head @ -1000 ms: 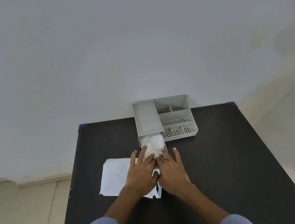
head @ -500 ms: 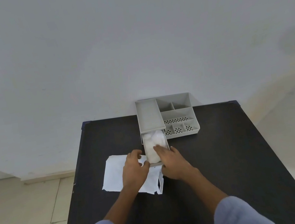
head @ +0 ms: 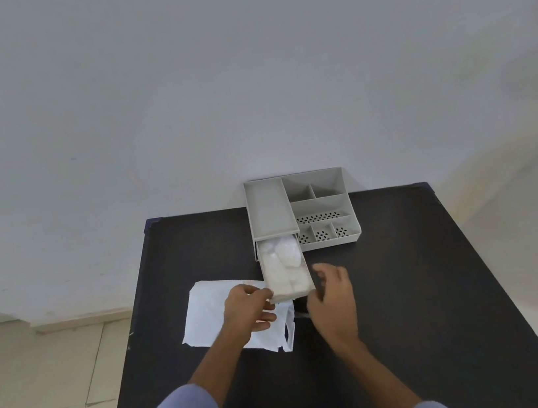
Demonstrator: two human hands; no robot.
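Observation:
A grey desk organiser (head: 321, 206) stands at the far edge of the black table (head: 410, 287). Its drawer (head: 294, 294) is pulled out toward me and is filled with white, soft, crumpled material (head: 284, 260). My left hand (head: 246, 310) has curled fingers on the drawer's front left corner and holds it. My right hand (head: 335, 301) hovers at the drawer's front right corner with loosely curled fingers. Whether it touches the drawer I cannot tell.
A white sheet (head: 206, 309) lies flat on the table under my left hand and left of the drawer. The organiser's open compartments (head: 321, 231), some with perforated floors, sit to the right of the drawer slot. The wall is just behind; tiled floor lies to the left.
Both hands have lifted off the white material in the drawer. The left moved to the drawer's front left corner and the right drew back to its front right corner.

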